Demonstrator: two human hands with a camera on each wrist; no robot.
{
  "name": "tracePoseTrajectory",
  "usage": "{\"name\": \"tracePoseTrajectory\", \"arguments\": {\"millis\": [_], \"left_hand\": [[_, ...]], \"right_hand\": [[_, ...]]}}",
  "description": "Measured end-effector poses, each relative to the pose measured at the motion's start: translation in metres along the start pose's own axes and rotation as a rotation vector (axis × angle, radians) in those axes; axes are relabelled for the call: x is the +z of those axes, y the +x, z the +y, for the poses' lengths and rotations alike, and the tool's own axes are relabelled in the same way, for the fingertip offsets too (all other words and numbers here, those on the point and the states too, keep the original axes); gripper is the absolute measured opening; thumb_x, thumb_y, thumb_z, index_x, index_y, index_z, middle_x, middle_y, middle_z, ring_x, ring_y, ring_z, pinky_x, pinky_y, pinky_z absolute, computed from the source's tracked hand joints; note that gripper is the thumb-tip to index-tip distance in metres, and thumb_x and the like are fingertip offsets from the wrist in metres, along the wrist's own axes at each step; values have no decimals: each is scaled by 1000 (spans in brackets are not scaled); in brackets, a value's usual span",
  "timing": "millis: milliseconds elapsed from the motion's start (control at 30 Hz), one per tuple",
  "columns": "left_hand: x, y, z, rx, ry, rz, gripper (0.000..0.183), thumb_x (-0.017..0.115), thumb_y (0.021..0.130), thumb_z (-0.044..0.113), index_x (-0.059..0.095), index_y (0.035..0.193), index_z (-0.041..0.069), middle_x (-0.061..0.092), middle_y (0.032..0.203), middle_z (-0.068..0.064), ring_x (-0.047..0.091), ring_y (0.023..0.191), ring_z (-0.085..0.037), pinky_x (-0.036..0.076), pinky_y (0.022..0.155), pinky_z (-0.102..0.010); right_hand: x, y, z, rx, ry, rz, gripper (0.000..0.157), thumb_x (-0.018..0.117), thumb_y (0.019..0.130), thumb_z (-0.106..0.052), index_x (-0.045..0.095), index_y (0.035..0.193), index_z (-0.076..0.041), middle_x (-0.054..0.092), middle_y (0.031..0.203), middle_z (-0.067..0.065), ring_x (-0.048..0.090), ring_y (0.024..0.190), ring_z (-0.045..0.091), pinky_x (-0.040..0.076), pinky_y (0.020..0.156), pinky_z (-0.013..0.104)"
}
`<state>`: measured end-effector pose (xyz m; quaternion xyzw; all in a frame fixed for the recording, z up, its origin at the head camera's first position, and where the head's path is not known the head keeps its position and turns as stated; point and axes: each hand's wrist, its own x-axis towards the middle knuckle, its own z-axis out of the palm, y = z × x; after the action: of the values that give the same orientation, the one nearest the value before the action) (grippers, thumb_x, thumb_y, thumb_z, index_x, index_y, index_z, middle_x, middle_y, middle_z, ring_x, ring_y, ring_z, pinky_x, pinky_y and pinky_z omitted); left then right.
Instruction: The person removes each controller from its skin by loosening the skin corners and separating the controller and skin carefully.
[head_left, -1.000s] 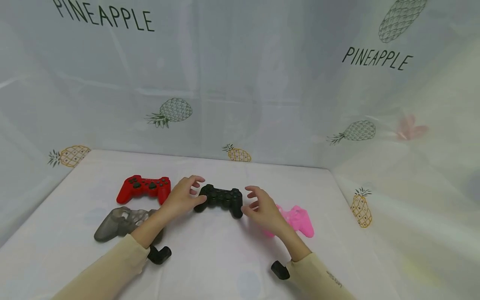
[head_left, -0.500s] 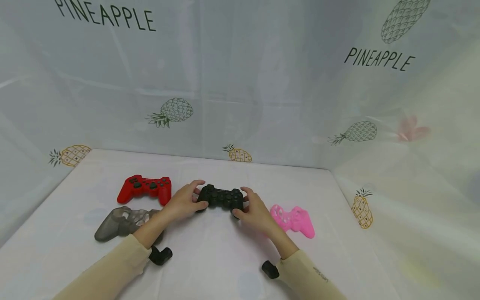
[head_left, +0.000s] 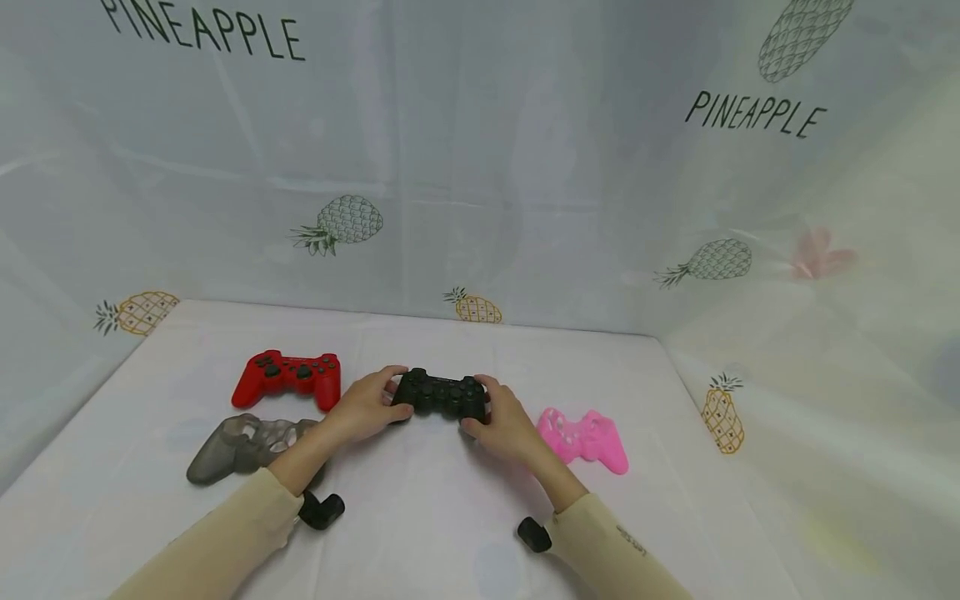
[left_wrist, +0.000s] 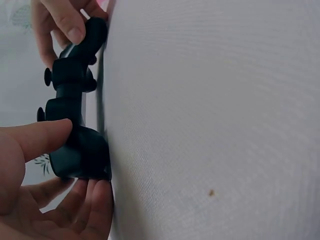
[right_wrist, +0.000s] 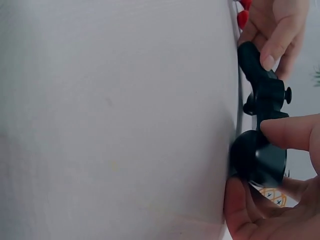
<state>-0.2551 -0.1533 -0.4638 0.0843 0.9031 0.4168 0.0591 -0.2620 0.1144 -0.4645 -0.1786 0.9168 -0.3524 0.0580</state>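
Note:
A black game controller [head_left: 440, 395] with two thumbsticks lies between my hands at the middle of the table. My left hand [head_left: 365, 408] holds its left grip, thumb on the top and fingers curled around the outer side, as the left wrist view shows. At the other end, my right hand [head_left: 506, 423] pinches the right grip the same way. In the right wrist view the black controller [right_wrist: 260, 160] sits very close to the cloth; whether it touches is hard to tell.
A red controller [head_left: 288, 377] lies left of my left hand. Nearer, a translucent grey controller [head_left: 243, 450] is partly covered by my left forearm. A pink controller [head_left: 588, 437] is beside my right wrist. White cloth covers the table [head_left: 420, 517], with a pineapple-print sheet [head_left: 525, 208] behind.
My right hand has moved left and closed around the controller's right grip, uncovering more of the pink controller. My left fingers have settled onto the left grip.

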Motion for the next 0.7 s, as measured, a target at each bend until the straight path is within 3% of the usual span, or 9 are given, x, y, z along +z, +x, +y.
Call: {"name": "tracePoseTrajectory", "arguments": {"millis": [200, 700], "left_hand": [[-1, 2, -1, -12, -4, -15, 66, 78, 97, 24, 50, 154, 4, 66, 129, -19, 67, 110, -29, 54, 95, -50], [2, 3, 0, -17, -47, 26, 67, 81, 94, 24, 52, 151, 8, 68, 127, -16, 71, 106, -24, 56, 92, -45]], "right_hand": [[0, 2, 3, -2, 12, 2, 73, 77, 96, -17, 41, 159, -7, 62, 134, 20, 62, 110, 29, 53, 96, 51], [-8, 5, 5, 2, 39, 40, 72, 81, 92, -11, 47, 155, -10, 69, 119, 17, 69, 96, 22, 58, 85, 43]]}}
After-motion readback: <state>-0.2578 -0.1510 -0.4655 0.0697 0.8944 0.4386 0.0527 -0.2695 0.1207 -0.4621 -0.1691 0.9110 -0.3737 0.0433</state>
